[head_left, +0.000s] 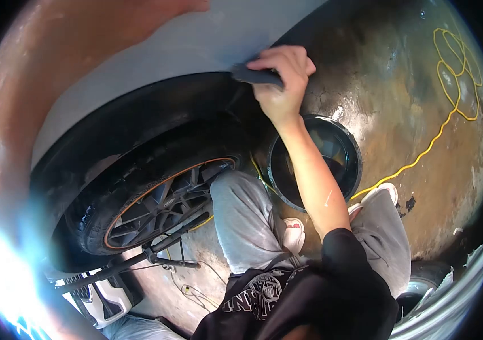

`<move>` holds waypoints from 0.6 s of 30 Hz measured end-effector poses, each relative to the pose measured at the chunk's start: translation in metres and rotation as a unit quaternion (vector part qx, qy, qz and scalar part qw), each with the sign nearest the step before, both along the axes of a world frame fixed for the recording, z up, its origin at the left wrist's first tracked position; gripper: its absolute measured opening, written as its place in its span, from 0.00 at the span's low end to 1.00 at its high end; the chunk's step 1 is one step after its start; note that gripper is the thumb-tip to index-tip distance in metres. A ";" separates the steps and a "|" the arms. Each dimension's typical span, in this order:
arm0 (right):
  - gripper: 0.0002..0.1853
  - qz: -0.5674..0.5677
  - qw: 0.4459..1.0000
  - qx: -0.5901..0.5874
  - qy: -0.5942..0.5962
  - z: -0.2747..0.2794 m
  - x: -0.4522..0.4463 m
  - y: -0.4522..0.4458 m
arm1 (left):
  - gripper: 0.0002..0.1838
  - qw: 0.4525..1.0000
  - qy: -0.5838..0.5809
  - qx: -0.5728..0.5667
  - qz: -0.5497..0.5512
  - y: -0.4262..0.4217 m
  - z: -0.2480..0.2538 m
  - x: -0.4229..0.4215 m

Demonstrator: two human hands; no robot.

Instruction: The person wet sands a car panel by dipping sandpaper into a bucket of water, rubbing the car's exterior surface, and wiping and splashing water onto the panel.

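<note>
My right hand (pixel 288 71) is wrapped around a dark grey sanding block (pixel 257 76), its fingers closed over the top. The block rests against the lower edge of the grey car body panel (pixel 196 45), beside the black wheel arch trim (pixel 139 96). Across the upper left, close to the camera, stretches my left arm. Only part of my left hand (pixel 168 8) shows at the top edge, over the panel, and its fingers are mostly cut off. Under my right forearm stands a round black bucket (pixel 357 150) with dark liquid in it.
A car wheel (pixel 162 198) with an orange rim line is at my left. A black metal stand (pixel 151 249) and a white and black machine (pixel 102 297) sit below it. A yellow cord (pixel 417 161) runs over the wet floor. Plastic sheeting (pixel 457 300) hangs lower right.
</note>
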State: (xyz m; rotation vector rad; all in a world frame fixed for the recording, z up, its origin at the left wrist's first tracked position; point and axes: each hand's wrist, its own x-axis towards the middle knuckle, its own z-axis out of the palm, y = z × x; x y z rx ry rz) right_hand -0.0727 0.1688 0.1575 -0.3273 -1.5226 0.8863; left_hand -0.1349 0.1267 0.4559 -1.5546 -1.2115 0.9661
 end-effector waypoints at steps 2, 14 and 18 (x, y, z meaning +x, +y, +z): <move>0.12 -0.008 0.999 -0.001 0.040 -0.006 -0.009 -0.007 | 0.37 0.991 -0.131 -0.012 0.027 -0.003 -0.002 0.015; 0.12 0.052 0.995 0.053 0.070 0.052 -0.003 -0.012 | 0.36 0.987 -0.160 0.017 -0.002 -0.007 -0.017 0.004; 0.12 0.045 0.996 0.053 0.054 0.028 -0.003 -0.007 | 0.36 0.987 -0.161 0.017 0.001 -0.006 -0.015 0.006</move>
